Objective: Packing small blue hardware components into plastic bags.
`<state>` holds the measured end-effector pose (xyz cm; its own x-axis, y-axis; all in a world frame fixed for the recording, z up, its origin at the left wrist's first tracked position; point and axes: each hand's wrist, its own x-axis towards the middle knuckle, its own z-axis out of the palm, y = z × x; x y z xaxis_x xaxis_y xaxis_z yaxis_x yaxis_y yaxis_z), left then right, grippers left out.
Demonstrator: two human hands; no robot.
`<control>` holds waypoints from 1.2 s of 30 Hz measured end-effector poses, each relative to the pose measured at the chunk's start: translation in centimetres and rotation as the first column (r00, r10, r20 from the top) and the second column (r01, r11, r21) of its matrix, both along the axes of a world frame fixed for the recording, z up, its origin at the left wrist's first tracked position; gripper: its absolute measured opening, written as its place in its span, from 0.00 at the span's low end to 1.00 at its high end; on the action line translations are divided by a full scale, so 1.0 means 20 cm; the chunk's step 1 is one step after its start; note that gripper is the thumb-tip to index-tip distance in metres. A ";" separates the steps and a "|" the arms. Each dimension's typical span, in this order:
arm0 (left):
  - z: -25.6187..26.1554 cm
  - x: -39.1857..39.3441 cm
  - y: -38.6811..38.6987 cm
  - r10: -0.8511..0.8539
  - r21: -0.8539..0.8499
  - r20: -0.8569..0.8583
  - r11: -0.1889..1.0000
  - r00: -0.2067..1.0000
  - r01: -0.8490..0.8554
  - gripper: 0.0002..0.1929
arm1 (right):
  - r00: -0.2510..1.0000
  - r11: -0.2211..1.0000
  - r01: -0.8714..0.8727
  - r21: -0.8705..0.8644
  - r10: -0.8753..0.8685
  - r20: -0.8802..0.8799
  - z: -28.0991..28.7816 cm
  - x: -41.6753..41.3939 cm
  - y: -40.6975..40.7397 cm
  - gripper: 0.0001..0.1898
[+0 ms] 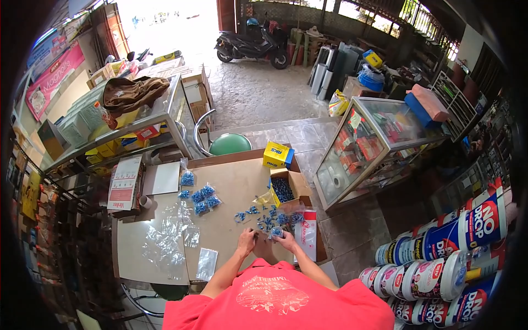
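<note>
My right hand (286,241) holds a small clear plastic bag of blue screws or plugs (276,232) near the table's front edge. To its left, my left hand (246,241) is low over the table, with something small and dark at its fingertips. Just beyond my hands lie loose blue pieces (266,220) and more bags of them (296,217). An open cardboard box (282,190) full of dark blue pieces stands behind these. Several filled bags (205,199) lie at the table's left middle. Empty clear bags (165,241) are spread at the left, and a stack of them (207,264) lies near me.
A yellow and blue box (277,156) stands at the table's far right corner. A green stool (230,144) is behind the table. Glass display cases (350,144) flank it. Paint buckets (437,274) are stacked at the right. A paper stack (125,183) and a white cup (145,201) stand left.
</note>
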<state>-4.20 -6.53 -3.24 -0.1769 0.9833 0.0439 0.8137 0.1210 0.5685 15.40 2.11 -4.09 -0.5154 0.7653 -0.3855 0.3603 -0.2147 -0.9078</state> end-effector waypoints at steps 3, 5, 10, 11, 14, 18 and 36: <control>-0.02 -0.01 0.00 -0.007 0.030 0.014 1.000 1.000 0.007 0.09 | 1.000 1.000 0.007 0.004 -0.007 -0.015 -0.03 0.00 0.00 0.14; -0.01 -0.01 0.00 -0.008 0.033 0.017 0.999 1.000 0.008 0.09 | 1.000 1.000 0.015 -0.001 -0.015 -0.025 -0.05 0.00 0.00 0.14; 0.04 0.00 -0.01 0.044 0.045 0.103 0.998 0.994 -0.049 0.06 | 0.997 0.999 0.002 -0.049 -0.006 -0.078 -0.07 0.00 0.01 0.17; 0.04 0.00 0.00 0.044 0.040 0.103 0.998 0.994 -0.048 0.06 | 0.997 0.999 0.002 -0.054 -0.007 -0.078 -0.07 0.00 0.01 0.17; 0.05 0.01 0.03 0.065 0.015 0.180 0.997 0.982 -0.069 0.05 | 0.997 0.999 0.006 -0.048 -0.010 -0.082 -0.15 0.01 0.03 0.16; 0.10 0.03 0.06 0.109 0.043 0.224 0.992 0.969 -0.121 0.05 | 0.997 0.999 0.002 -0.043 -0.006 -0.078 -0.08 -0.01 0.01 0.15; 0.35 0.21 0.23 -0.349 0.233 0.161 0.922 0.923 0.308 0.07 | 0.969 0.999 0.048 0.025 -0.041 -0.244 -0.14 0.01 0.00 0.13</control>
